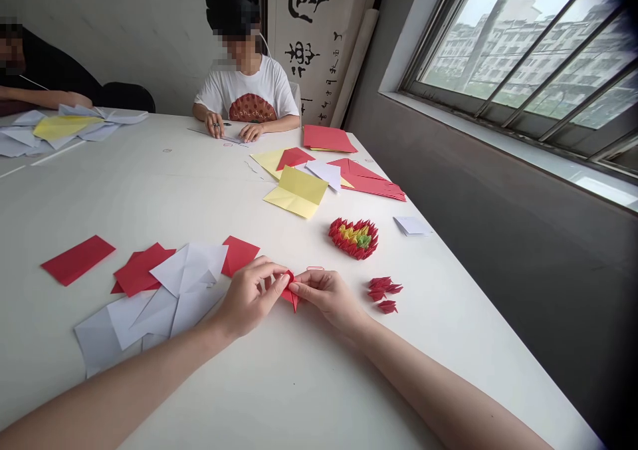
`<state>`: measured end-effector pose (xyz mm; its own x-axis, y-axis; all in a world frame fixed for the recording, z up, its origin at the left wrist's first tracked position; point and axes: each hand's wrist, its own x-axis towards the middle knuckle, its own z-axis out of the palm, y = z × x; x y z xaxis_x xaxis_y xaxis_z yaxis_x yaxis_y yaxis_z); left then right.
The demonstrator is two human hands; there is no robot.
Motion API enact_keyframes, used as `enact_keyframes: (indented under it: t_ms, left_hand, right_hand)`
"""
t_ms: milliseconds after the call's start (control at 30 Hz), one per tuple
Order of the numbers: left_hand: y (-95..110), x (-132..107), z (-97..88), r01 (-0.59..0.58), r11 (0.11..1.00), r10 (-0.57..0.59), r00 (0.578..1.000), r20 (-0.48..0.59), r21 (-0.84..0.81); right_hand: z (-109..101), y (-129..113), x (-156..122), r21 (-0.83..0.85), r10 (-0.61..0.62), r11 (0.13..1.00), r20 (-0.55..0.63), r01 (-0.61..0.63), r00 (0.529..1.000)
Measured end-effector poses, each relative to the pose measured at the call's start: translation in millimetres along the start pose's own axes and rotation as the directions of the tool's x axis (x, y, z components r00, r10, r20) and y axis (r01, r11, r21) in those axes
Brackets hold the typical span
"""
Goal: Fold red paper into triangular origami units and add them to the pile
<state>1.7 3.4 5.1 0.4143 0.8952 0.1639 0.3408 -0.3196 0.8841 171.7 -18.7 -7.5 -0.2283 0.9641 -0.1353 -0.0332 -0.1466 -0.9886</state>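
Left hand (249,297) and right hand (329,296) are both pinching a small folded red paper (290,295), just below the frame's center. White sheets (189,310) lie left of them, little red origami pieces (381,284) right. Farther up: a paper heart (353,238) (red, yellow and green, pretty neat), a creased yellow sheet (302,191), then a person in a white T-shirt (244,94), top center.

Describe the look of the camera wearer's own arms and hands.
The left forearm and right forearm show no sleeves, watches or bracelets. The left hand and right hand are gloveless, with no rings visible, though both are partly hidden.
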Motion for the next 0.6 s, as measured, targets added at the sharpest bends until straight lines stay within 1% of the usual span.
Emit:
enact_keyframes:
  t_ms: [100, 200, 300, 433, 600]
  left_hand:
    - [-2.2, 0.5, 1.3, -0.034, 0.999, 0.034, 0.999, -0.010, 0.017]
    - [-3.9, 0.3, 1.3, -0.034, 0.999, 0.034, 0.999, -0.001, -0.005]
    - [-4.2, -0.5, 1.1, -0.064, 0.998, 0.064, 0.998, -0.004, 0.020]
    - [-3.7, -1.9, 0.9, -0.099, 0.991, 0.100, 0.995, -0.003, 0.087]
    - [-5.4, -2.2, 0.5, -0.105, 0.989, 0.105, 0.994, 0.006, 0.106]
  right_hand:
    - [-1.2, 0.1, 0.3, -0.046, 0.009, 0.999, 0.037, -0.008, 0.999]
    - [-3.0, -1.0, 1.3, -0.051, 0.030, 0.998, 0.084, -0.026, 0.996]
    - [-5.1, -3.0, 2.3, -0.048, 0.054, 0.998, 0.129, -0.048, 0.990]
    - [-6.4, -4.8, 2.5, -0.052, 0.107, 0.994, 0.140, -0.101, 0.984]
    - [-6.3, -5.7, 2.4, -0.041, 0.147, 0.989, 0.145, -0.142, 0.979]
